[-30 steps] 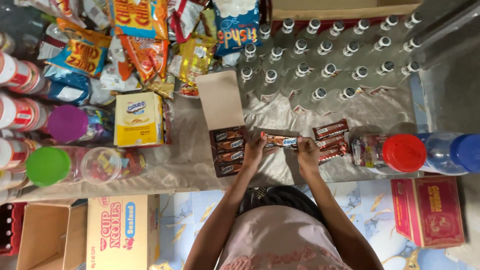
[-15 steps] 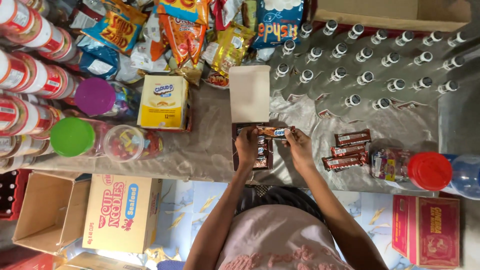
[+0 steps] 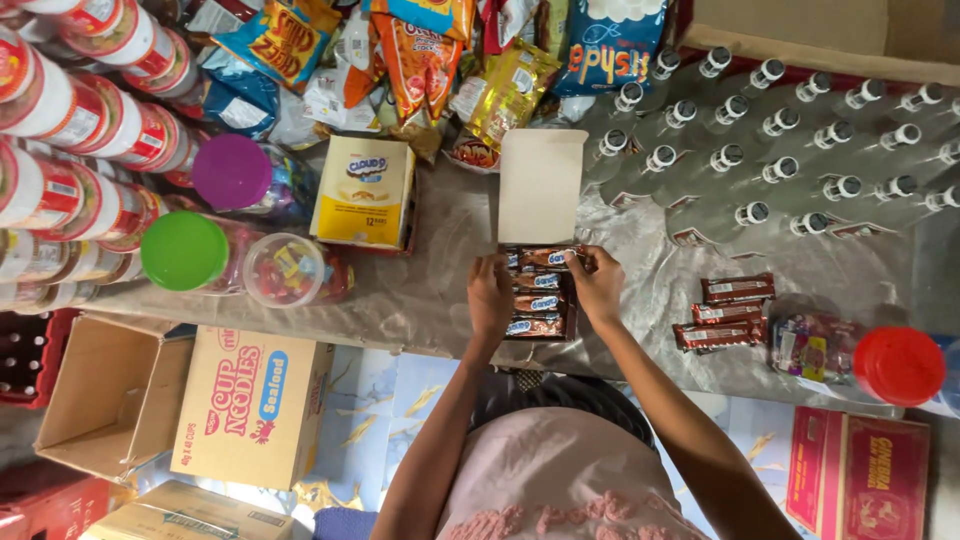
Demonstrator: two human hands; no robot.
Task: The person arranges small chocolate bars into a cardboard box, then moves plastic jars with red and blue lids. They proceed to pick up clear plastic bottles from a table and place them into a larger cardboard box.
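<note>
Brown-wrapped chocolate bar (image 3: 548,258) pinched at its ends between left hand (image 3: 490,296) and right hand (image 3: 598,287), at the 12 o'clock end of the open display box (image 3: 540,295). Several bars already in rows inside, lid flap (image 3: 541,186) raised toward 12 o'clock. Loose bars (image 3: 725,312) left on the grey cloth (image 3: 420,300) at 3 o'clock, well apart; filling judged mostly complete.

Both hands (image 3: 545,290) press a brown candy bar (image 3: 545,258) into the open box (image 3: 538,215).
</note>
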